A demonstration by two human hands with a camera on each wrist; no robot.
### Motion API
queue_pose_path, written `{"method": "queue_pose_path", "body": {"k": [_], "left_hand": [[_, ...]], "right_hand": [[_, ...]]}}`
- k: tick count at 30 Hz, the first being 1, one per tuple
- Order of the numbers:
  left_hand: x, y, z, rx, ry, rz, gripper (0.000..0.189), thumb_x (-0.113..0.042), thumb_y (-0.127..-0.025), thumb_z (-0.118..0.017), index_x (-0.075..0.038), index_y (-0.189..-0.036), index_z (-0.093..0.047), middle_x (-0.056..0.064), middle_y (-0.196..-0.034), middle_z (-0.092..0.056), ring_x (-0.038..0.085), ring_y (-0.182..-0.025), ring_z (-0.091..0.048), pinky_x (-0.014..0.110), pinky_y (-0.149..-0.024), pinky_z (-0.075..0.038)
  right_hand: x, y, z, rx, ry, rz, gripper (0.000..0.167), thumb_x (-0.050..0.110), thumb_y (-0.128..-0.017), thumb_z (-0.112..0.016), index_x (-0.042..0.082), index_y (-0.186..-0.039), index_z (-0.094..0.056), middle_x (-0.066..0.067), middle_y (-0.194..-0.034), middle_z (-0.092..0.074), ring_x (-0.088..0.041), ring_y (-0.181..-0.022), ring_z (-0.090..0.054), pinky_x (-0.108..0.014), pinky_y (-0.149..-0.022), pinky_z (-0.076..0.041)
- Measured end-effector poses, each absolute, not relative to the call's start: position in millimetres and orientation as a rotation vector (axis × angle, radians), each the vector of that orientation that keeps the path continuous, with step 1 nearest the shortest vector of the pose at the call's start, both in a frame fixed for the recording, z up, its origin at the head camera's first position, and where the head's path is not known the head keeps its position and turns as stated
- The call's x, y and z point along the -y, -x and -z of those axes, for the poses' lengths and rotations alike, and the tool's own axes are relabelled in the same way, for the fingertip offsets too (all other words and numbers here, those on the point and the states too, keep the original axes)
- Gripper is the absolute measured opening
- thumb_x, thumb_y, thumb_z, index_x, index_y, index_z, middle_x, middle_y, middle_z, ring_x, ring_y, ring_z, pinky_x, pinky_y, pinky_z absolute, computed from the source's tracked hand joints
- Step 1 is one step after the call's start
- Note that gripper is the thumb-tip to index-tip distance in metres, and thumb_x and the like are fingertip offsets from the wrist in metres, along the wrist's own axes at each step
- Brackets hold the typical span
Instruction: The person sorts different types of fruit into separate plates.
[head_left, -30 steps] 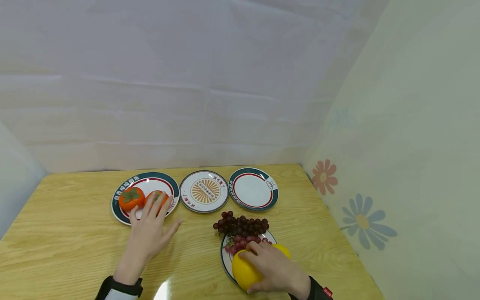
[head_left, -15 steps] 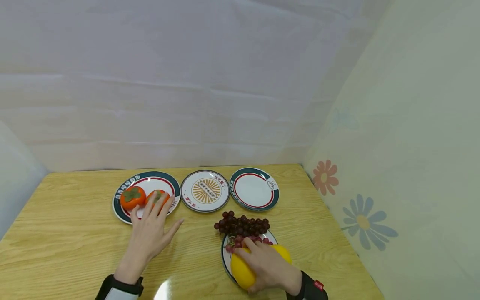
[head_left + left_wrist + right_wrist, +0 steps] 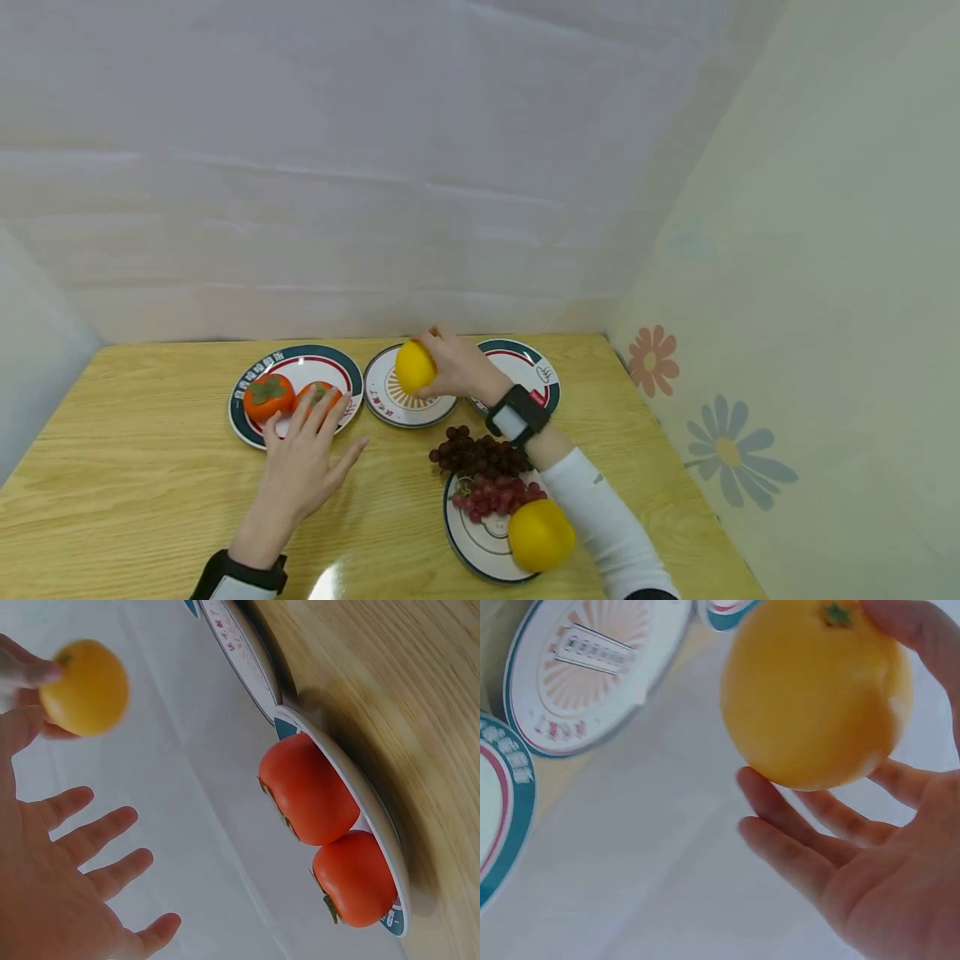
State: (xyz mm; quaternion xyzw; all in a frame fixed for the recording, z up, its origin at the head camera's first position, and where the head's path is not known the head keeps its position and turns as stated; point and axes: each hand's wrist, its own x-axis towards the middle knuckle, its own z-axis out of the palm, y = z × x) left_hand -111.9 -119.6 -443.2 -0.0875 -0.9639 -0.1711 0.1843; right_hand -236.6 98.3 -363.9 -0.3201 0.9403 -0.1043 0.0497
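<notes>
My right hand (image 3: 467, 367) grips an orange (image 3: 415, 367) with thumb and fingers, holding it over the middle plate (image 3: 378, 385) with the sunburst print. In the right wrist view, the orange (image 3: 814, 697) shows a green star-shaped stem end, and that plate (image 3: 622, 682) appears at the upper left. With its fingers spread, my left hand (image 3: 300, 467) hovers near the left green-rimmed plate (image 3: 300, 354). Two persimmons lie on that plate, one persimmon (image 3: 268, 397) at left and another (image 3: 315, 398) partly behind my fingertips. The left wrist view has the left hand (image 3: 67, 885) apart from both persimmons.
A front plate (image 3: 480, 557) bears a second orange (image 3: 541, 535) and red grapes (image 3: 495, 496). Dark grapes (image 3: 472, 454) lie at its far rim. The right green-rimmed plate (image 3: 553, 379) is partly behind my right wrist. Patterned walls close off the back and right.
My right hand has lifted one orange off the front plate and carried it forward and left, over the middle plate. The left hand has stayed in place.
</notes>
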Motion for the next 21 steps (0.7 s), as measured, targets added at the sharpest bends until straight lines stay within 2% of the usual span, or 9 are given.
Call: {"method": "queue_pose_path", "body": {"k": [5, 13, 21], "left_hand": [[120, 114, 443, 2.68, 0.273, 0.486, 0.065, -0.043, -0.082, -0.068, -0.01, -0.135, -0.052, 0.016, -0.137, -0.051, 0.035, -0.135, -0.035, 0.07, -0.098, -0.024], [121, 113, 442, 2.671, 0.28, 0.481, 0.064, -0.044, -0.082, -0.067, -0.012, -0.135, -0.052, 0.016, -0.136, -0.053, 0.036, -0.135, -0.036, 0.07, -0.098, -0.025], [123, 115, 442, 2.644, 0.3, 0.46, 0.064, -0.043, -0.081, -0.069, -0.012, -0.134, -0.053, 0.015, -0.135, -0.054, 0.036, -0.134, -0.037, 0.07, -0.097, -0.027]], "right_hand": [[-68, 262, 396, -2.842, 0.88, 0.224, 0.084, 0.042, -0.073, -0.079, 0.016, -0.142, -0.04, -0.012, -0.134, -0.047, -0.024, -0.103, -0.06, -0.032, -0.086, -0.054], [-49, 274, 434, -2.825, 0.735, 0.171, 0.08, 0.039, -0.076, -0.078, 0.018, -0.144, -0.04, -0.011, -0.14, -0.044, -0.022, -0.11, -0.058, -0.032, -0.091, -0.051], [-43, 272, 435, -2.798, 0.734, 0.088, 0.08, 0.038, -0.076, -0.078, 0.022, -0.145, -0.039, -0.009, -0.136, -0.044, -0.02, -0.099, -0.059, -0.031, -0.083, -0.052]]}}
